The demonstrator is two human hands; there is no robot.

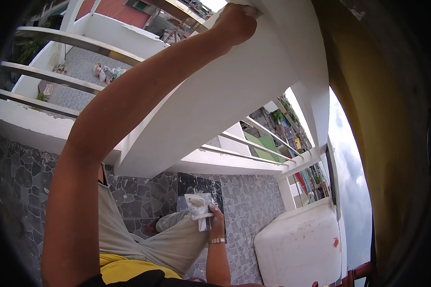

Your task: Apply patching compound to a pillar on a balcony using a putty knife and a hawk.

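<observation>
Two hands, two jobs: my left hand (235,21) is stretched far up and out, fingers curled against the upper part of the white column (215,95); whether it grips a tool I cannot tell. My right hand (217,221), with a metal bracelet (217,240) at the wrist, hangs low by my leg, clasped around a flat trowel (198,205) loaded with white putty. A white tank (299,248) stands near it on the grey stone-tiled floor (254,196), below steel railings (62,79).
</observation>
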